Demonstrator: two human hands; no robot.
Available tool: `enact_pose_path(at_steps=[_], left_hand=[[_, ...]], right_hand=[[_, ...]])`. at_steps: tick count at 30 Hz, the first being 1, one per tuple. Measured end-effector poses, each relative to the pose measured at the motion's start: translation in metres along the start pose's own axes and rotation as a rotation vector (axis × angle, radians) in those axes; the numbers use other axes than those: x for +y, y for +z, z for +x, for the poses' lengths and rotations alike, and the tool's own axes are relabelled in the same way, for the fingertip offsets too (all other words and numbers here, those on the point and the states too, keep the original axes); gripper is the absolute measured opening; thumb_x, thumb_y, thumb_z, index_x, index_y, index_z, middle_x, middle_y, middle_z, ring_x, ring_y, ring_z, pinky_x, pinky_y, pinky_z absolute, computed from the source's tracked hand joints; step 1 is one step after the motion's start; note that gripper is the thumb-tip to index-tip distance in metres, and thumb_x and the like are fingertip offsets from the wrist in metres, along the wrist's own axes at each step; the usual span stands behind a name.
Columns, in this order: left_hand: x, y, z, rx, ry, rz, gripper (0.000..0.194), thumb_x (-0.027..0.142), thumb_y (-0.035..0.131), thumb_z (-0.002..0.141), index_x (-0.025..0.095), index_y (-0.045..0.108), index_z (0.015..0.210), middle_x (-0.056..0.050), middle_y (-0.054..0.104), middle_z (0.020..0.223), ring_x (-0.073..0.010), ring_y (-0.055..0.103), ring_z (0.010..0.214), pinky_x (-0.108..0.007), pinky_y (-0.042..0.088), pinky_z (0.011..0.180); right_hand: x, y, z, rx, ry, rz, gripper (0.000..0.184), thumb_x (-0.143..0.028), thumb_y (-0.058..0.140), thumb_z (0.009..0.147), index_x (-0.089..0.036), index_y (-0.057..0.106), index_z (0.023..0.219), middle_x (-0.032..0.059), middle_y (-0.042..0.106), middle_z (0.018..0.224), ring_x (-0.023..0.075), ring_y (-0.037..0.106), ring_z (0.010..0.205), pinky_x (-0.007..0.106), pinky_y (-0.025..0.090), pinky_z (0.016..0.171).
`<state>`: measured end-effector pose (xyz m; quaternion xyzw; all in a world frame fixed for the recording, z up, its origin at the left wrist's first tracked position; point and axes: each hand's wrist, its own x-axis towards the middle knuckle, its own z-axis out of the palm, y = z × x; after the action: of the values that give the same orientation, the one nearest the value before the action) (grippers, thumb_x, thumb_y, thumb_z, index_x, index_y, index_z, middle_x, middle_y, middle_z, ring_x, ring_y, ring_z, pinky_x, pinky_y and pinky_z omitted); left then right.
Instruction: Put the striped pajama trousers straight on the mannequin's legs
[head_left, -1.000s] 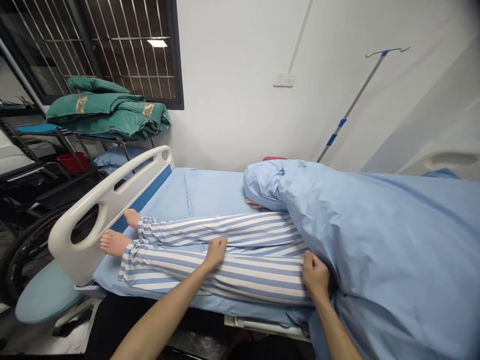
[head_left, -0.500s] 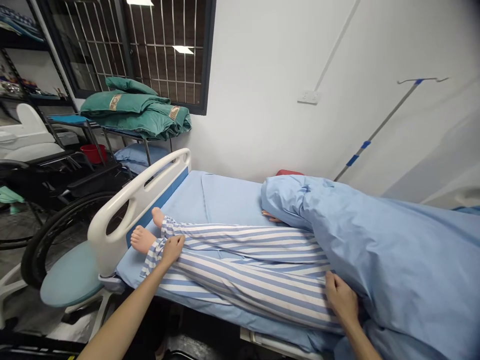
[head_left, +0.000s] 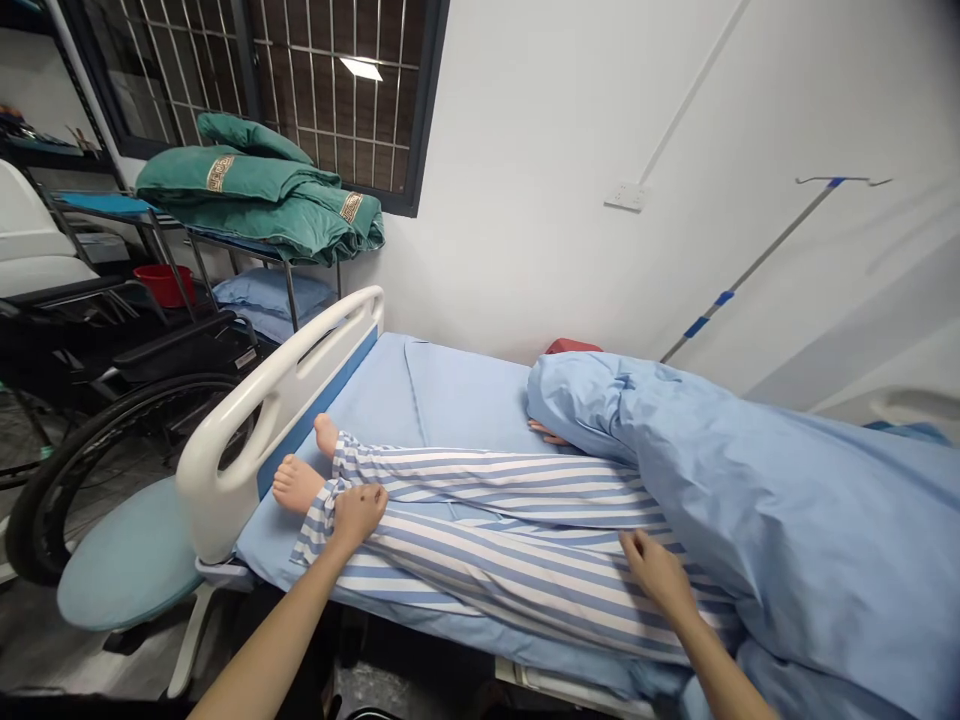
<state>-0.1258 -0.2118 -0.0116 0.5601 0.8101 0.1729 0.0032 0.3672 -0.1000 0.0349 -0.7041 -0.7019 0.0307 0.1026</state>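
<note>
Head view, single frame. A patient manikin point(head_left: 480, 490) lies along a bed point(head_left: 465, 400), its bare feet toward the white footboard point(head_left: 277, 400) at centre left and its upper body under a light blue cover point(head_left: 772, 500) at right. Striped pyjama trousers point(head_left: 517, 560) cover both legs. The cloth looks soft, thin and loose, so it should shift easily. The legs probably carry real weight and feel limp. The hem or the cloth at the shin looks the likeliest place to take hold; the limb itself is better supported from beneath.

Left hand point(head_left: 358, 515), lower left of centre: arm reaches in from the bottom edge, palm down on the trouser cuff just above the nearer foot point(head_left: 298, 483). Fingers lie close together on the cloth; whether they are pinching it, I cannot tell.

Right hand point(head_left: 658, 575), lower right of centre: arm comes up from the bottom edge, wrist raised. Fingers are loosely apart, their tips resting on the trousers just beside the cover's edge, not clamped.

Upper left of the frame: folded green drapes point(head_left: 247, 190) on a metal rack, with a red basin point(head_left: 163, 285) and a blue pillow point(head_left: 274, 295) nearby. Lower left: a wheelchair point(head_left: 127, 470) and a teal stool point(head_left: 124, 555). Right wall: an IV pole point(head_left: 750, 270).
</note>
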Motion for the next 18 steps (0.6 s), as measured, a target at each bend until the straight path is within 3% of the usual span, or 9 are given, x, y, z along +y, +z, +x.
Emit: enact_pose_path(at_steps=[3,12,15,18], left_hand=[[-0.001,0.001,0.001,0.007,0.002,-0.013,0.035,0.029,0.035,0.086,0.019,0.066,0.074,-0.007,0.070,0.078,-0.0192,0.062,0.073,-0.024,0.030,0.060],[0.000,-0.001,0.002,-0.024,-0.004,-0.061,0.035,0.027,0.034,0.087,0.017,0.065,0.072,-0.008,0.069,0.076,-0.0184,0.063,0.070,-0.024,0.033,0.060],[0.000,-0.002,0.003,-0.048,-0.007,-0.063,0.035,0.027,0.034,0.086,0.017,0.066,0.075,-0.009,0.069,0.077,-0.0198,0.063,0.071,-0.025,0.035,0.060],[0.000,-0.005,0.004,-0.089,-0.024,-0.065,0.034,0.028,0.035,0.085,0.016,0.067,0.082,-0.011,0.069,0.078,-0.0215,0.064,0.071,-0.027,0.036,0.061]], right_hand=[[-0.063,0.011,0.004,0.005,-0.159,0.097,0.030,-0.045,0.034,0.081,-0.022,0.045,0.064,0.0013,0.053,0.055,0.0180,0.050,0.053,0.027,0.030,0.054],[-0.311,0.051,-0.006,-0.150,-0.618,0.340,0.015,-0.027,0.040,0.081,-0.019,0.051,0.086,-0.0007,0.056,0.066,0.0135,0.050,0.061,0.023,0.031,0.058],[-0.375,0.062,-0.011,-0.188,-0.724,0.415,0.016,-0.026,0.047,0.078,-0.018,0.052,0.092,0.0016,0.058,0.079,0.0140,0.052,0.071,0.024,0.036,0.065],[-0.430,0.069,-0.013,-0.207,-0.801,0.512,0.029,-0.027,0.052,0.076,-0.017,0.051,0.103,0.0046,0.058,0.094,0.0157,0.052,0.085,0.026,0.039,0.076]])
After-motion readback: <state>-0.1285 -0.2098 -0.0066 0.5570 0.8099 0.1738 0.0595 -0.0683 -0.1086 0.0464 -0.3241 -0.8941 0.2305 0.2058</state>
